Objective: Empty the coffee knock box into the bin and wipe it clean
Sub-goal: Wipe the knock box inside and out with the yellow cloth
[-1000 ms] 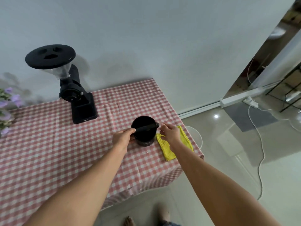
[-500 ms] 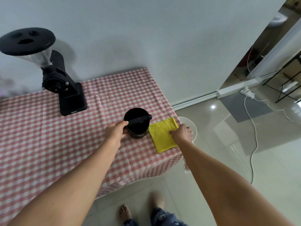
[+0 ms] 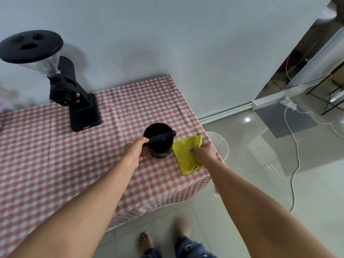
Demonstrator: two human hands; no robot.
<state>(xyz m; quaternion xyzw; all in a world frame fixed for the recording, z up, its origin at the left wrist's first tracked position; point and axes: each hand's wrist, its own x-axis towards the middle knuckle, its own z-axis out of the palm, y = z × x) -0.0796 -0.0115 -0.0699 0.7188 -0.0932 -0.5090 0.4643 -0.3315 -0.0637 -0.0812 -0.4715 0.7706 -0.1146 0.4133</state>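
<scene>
Knock box [image 3: 158, 144]: black, round, upright on the checked tablecloth [image 3: 74, 164], near the table's front right corner. Bar [image 3: 160, 138] runs across its mouth. Inside reads plain dark; whether any grounds are in it, cannot tell.

Left hand [image 3: 135, 150]: wrapped round the box's near left side, fingers curled against the wall, forefinger up at the rim by the bar's end. Grip looks firm. Box appears to sit on the table, not lifted.

Yellow cloth [image 3: 186, 157]: flat on the table just right of the box, its near edge at or against the base.

Right hand [image 3: 205, 150]: lies on the cloth, thumb stretched out over it. The other fingers reach over the cloth's right edge, behind the back of the hand; pinching or only resting, cannot tell.

Bin [image 3: 222, 146]: white round rim on the floor just past the table's right edge, half hidden by the corner. Taken to be the bin by position only.

Grinder [image 3: 74, 94]: black, well back and left, by the wall. Not involved.

Judgement: step in hand is the start of the wipe, box steadied by one hand and cloth taken by the other. Whether emptying is done is not settled by this view. Next move calls for a proper hold on the cloth, bunched small enough to pass beside the bar, with the left hand bracing the box against tipping.
</scene>
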